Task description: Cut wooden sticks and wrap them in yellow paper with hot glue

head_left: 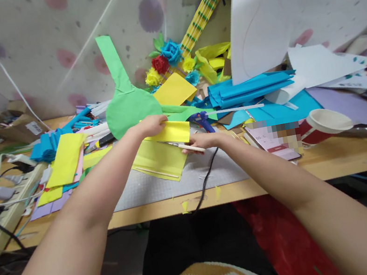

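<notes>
My left hand (153,125) is closed on a folded yellow crepe paper strip (174,132), held above the cutting mat. In my right hand (204,140) are scissors with white handles (192,147); their blades lie at the lower edge of the strip, partly hidden by it. Below both hands a larger yellow paper sheet (159,163) rests on the grey cutting mat (224,168), with a thin pale stick along its lower edge. Just beyond my right hand lies a blue glue gun (204,120) with a white glue stick in its back. A green guitar-shaped cutout (132,111) leans behind my left hand.
Left are folded yellow papers (67,160), a utility knife (101,142) and a power strip (10,201). Right are a phone (271,141), a paper cup (323,124) and blue crepe paper (249,90). A flower-decorated guitar (199,23) leans behind. A black cable (207,180) crosses the mat.
</notes>
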`<state>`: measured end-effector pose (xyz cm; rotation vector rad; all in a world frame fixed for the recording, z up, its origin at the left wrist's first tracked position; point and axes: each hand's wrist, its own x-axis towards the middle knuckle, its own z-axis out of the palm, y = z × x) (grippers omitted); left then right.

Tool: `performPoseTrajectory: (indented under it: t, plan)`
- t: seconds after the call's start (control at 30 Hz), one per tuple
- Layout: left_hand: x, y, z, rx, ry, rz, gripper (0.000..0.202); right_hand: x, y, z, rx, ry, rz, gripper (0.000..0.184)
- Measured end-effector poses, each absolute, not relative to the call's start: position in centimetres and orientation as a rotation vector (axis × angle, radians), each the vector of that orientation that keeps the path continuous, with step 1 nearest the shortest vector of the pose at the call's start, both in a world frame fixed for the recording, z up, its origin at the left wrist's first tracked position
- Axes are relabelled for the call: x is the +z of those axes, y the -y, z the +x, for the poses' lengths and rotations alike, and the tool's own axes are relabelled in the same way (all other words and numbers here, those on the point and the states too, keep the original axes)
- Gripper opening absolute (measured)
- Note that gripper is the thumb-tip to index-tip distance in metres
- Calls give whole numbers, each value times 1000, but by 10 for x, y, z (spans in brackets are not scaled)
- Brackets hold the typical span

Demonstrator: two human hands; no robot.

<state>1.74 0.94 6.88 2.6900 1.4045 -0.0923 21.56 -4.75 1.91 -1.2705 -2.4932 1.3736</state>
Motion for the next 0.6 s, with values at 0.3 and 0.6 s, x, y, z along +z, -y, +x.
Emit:
performPoseTrajectory:
  t: [0.3, 0.6]
  plan:
    - [76, -9, 13, -85, -1445, 2637, 53, 25, 44, 226, 1185, 2765, -1415, 66]
    - [90, -3, 21, -43, -1326, 2710, 54, 22, 52, 207, 1563, 2386, -1341, 54]
